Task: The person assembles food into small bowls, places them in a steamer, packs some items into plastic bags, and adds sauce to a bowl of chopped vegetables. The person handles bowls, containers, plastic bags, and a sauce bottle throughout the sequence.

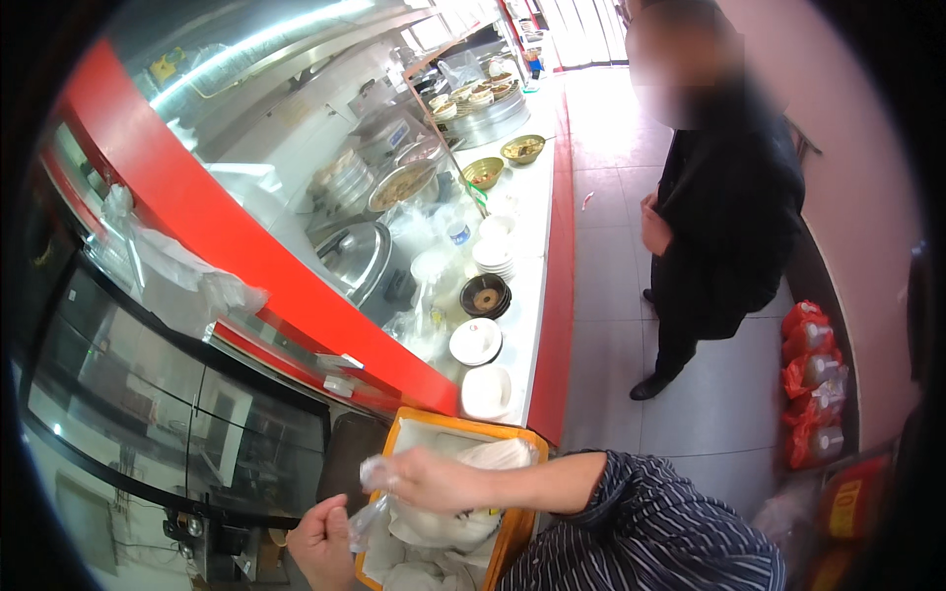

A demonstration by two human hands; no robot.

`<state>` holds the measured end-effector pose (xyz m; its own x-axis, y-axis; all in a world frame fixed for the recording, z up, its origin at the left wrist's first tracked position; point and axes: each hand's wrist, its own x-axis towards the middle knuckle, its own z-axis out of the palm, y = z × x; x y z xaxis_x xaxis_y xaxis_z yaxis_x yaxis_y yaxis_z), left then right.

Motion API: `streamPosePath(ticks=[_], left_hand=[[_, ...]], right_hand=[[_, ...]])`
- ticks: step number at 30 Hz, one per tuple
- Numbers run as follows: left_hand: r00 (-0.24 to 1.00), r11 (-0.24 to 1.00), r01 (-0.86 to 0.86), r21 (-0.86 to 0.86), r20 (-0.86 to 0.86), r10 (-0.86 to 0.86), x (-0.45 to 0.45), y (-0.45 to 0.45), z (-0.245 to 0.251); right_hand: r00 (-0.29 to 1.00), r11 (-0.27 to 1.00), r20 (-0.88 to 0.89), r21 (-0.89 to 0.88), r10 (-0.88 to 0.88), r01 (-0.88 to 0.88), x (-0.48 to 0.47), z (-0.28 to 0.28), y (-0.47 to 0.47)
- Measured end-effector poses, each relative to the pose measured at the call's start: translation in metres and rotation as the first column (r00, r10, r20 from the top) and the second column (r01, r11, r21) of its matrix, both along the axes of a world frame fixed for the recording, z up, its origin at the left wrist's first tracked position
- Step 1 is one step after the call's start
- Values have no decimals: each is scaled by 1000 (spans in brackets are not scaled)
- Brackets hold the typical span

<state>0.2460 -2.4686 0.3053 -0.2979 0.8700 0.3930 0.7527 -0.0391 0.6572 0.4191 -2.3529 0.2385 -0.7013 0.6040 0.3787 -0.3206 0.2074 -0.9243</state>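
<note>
My right hand [429, 480] reaches across an orange plastic crate [528, 510], its fingers closed on crumpled clear plastic [375, 473]. At the crate's lower left edge, my left hand [321, 543] pinches a lower part of what looks like the same clear plastic, stretched between the two hands. Beneath my right forearm lies a white plastic bag [443, 526] with dark print. More white plastic [429, 576] fills the near end of the crate, and a bundle of thin white items [502, 452] lies at its far end. My forearm hides part of the contents.
Bowls and stacked plates [477, 341] line the white counter [536, 295] beyond the crate. A glass-doored cabinet [148, 399] stands to the left. On the tiled floor [606, 281], a person in dark clothes [728, 199] stands at right, near red-bagged jugs [813, 384] along the wall.
</note>
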Motion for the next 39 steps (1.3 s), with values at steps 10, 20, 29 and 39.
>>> streamPosePath(ticks=[10,20,29,39], left_hand=[[658,976,-61,211,743,-120,6,24,-127],[918,936,-243,256,372,136,12,16,-150],[221,951,61,303,925,-308,23,-46,-43],[-213,914,-327,239,924,-318,-81,-93,-38]], right_hand=[[909,479,-21,845,-416,239,-40,15,-8],[866,267,-380,842,-324,469,-24,-25,-25],[814,128,-508,821,-280,556,-29,31,-50],[679,-105,-445,871,-585,480,13,35,-67]])
